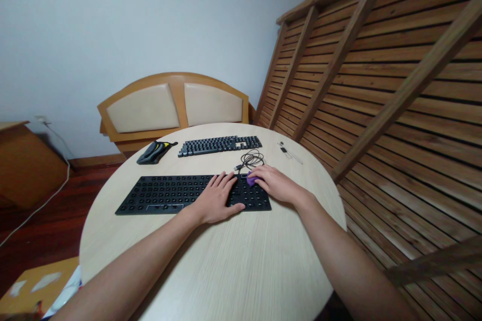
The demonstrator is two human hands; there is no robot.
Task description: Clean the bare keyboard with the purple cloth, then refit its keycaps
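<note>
In the head view, a black keyboard base with its switches exposed is laid lengthwise on a round, pale wood-grain bench. Its right part is covered by the left hand, which is laid palm down with the fingers spread, nothing being grasped; the thumb is stretched toward the near edge. By the right hand, a purple lump is gripped between the fingers and thumb and is held at the far right corner of the base, over the number-pad switches. Whether the lump is pressed into the switches cannot be told, since it is partly hidden by the fingers.

Just behind the base, a coiled black cable with a USB plug is placed. Farther back, loose dark keycaps are set out in keyboard order, with a gap left in the right part. To their left, a dark grey, black and yellow item is seen, its kind not made out. To their right, a small wire tool with a black piece is laid near the bench's edge. Beyond the bench, a headboard with two cream panels is stood before the wall, and on the right a slatted wooden frame is leaned.
</note>
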